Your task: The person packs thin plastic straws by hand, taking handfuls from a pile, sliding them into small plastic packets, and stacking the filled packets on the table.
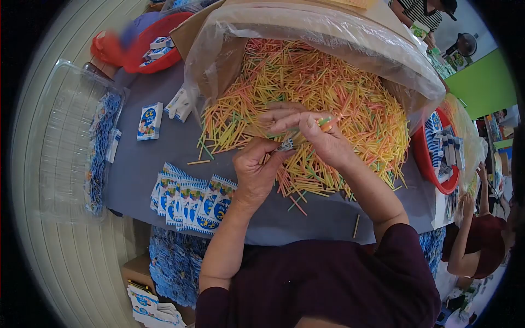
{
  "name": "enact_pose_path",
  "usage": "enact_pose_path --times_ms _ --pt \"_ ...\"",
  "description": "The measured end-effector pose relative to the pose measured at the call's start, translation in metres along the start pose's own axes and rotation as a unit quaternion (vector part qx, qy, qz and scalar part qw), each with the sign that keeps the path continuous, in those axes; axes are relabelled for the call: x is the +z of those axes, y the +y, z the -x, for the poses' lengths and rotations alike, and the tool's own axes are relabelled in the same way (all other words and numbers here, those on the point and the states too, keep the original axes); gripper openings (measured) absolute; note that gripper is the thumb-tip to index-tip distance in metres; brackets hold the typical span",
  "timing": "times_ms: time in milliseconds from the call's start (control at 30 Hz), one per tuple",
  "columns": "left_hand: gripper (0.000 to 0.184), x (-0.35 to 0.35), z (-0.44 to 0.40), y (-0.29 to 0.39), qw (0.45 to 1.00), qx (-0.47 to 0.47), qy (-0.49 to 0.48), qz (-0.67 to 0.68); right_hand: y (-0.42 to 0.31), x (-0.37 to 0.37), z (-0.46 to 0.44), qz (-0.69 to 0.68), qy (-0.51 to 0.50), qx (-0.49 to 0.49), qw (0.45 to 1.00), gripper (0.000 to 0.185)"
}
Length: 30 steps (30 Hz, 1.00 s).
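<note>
My left hand pinches a small blue-and-white packet above the near edge of the stick pile. Close beside it, my right hand holds several thin coloured sticks between thumb and fingers, near the packet's upper end. Whether the sticks reach into the packet I cannot tell. Behind both hands spreads a large heap of yellow, orange, pink and green sticks, spilling from a box lined with clear plastic. Several flat printed packets lie overlapping left of my left forearm.
A grey table bears everything. One packet lies at the left. Red baskets with packets stand at back left and right. A clear plastic tray holds blue strips. Other people are at the right.
</note>
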<state>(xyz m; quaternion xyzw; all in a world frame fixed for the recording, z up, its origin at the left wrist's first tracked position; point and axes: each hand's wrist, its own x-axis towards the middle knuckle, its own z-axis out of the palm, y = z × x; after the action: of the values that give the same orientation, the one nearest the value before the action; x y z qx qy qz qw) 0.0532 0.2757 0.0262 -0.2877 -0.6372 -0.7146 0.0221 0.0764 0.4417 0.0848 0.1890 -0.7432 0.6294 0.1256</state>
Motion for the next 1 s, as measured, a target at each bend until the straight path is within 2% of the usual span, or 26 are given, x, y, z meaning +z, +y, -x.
enact_pose_path --times_ms 33,100,167,233,300,333,400,433,500,567,633,733,800,867,1000 --pt "0.011 0.001 0.001 -0.001 1.0 0.004 0.002 0.001 -0.002 -0.001 -0.002 0.0 0.003 -0.007 1.0 0.06" --pt "0.01 0.001 0.003 -0.001 0.99 -0.094 0.04 0.093 -0.005 -0.001 -0.006 0.002 0.0 -0.016 1.0 0.06" --pt "0.01 -0.001 0.001 0.003 0.986 -0.104 0.048 0.119 -0.009 0.0 -0.005 0.019 0.017 -0.041 0.999 0.061" --pt "0.01 -0.005 0.0 0.003 0.981 -0.115 0.055 0.145 -0.015 0.005 -0.002 0.019 0.013 -0.025 0.999 0.06" --pt "0.01 -0.011 0.002 -0.001 0.999 -0.023 0.018 0.034 -0.016 0.006 -0.001 0.018 0.01 -0.006 1.0 0.06" --pt "0.01 -0.011 0.002 -0.001 0.999 -0.023 0.02 0.035 -0.013 0.006 0.0 -0.007 0.001 0.016 1.0 0.06" --pt "0.009 -0.011 0.002 0.0 0.997 0.058 0.043 -0.026 -0.012 0.008 0.001 -0.032 -0.008 0.04 0.999 0.06" --pt "0.009 -0.013 0.003 0.001 0.997 0.058 0.045 -0.026 -0.012 0.009 0.002 -0.054 -0.006 0.045 0.998 0.061" --pt "0.01 -0.018 0.005 0.004 0.999 -0.002 0.03 -0.04 -0.015 0.012 0.001 -0.075 -0.007 0.047 0.996 0.062" --pt "0.01 -0.022 0.007 0.003 0.999 -0.017 0.03 -0.036 -0.02 0.015 0.003 -0.119 0.053 0.048 0.99 0.063" --pt "0.011 -0.022 0.009 0.003 0.999 -0.034 0.026 -0.033 -0.024 0.016 0.0 -0.13 0.053 0.049 0.989 0.064" --pt "0.013 -0.02 0.009 0.006 1.0 0.0 0.027 -0.014 -0.022 0.013 -0.003 -0.129 0.042 0.055 0.989 0.064" --pt "0.015 -0.021 0.009 0.008 0.999 0.02 0.02 -0.047 -0.022 0.013 -0.003 -0.118 0.027 0.059 0.991 0.064" --pt "0.016 -0.021 0.009 0.006 0.998 0.035 0.016 -0.059 -0.023 0.014 -0.004 -0.1 0.016 0.095 0.99 0.063" --pt "0.017 -0.022 0.011 -0.003 0.993 0.09 0.001 -0.075 -0.013 0.014 -0.008 -0.11 0.043 0.119 0.986 0.059"
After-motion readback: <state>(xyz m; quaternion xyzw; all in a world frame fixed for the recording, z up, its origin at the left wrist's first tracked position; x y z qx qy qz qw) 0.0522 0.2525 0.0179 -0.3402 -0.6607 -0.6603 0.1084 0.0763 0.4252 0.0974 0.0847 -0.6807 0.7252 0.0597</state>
